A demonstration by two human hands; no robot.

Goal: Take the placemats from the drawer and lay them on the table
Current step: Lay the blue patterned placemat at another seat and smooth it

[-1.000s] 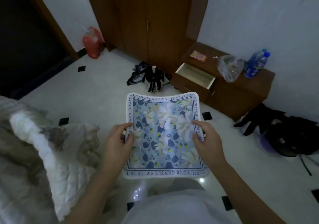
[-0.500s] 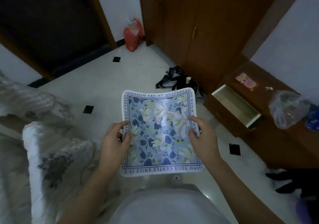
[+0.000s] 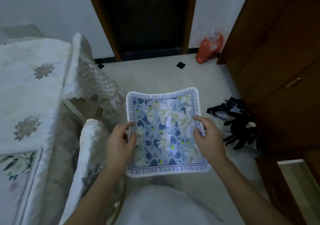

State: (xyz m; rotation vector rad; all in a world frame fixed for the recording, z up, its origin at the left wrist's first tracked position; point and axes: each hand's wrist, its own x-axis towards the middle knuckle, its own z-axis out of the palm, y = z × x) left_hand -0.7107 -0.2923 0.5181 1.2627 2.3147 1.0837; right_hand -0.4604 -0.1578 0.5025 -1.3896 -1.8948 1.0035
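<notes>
A square placemat point(image 3: 164, 131) with blue and white flowers and a lettered border is held flat above the floor in front of me. My left hand point(image 3: 119, 143) grips its left edge and my right hand point(image 3: 208, 140) grips its right edge, thumbs on top. On the left stands the table point(image 3: 26, 89) under a white embroidered cloth. Another flowered placemat point(image 3: 15, 166) lies on it at the near left edge of the view. The open drawer point(image 3: 297, 178) of the brown cabinet shows at the lower right.
Two chairs with quilted white covers point(image 3: 90, 84) stand between me and the table. A dark doorway point(image 3: 147, 17) is straight ahead. A red bag point(image 3: 209, 51) leans by the wardrobe point(image 3: 277, 51). Dark clothing point(image 3: 239, 124) lies on the pale floor at right.
My view has swung left, away from the cabinet and its drawer toward the table. Both hands still hold the placemat the same way.
</notes>
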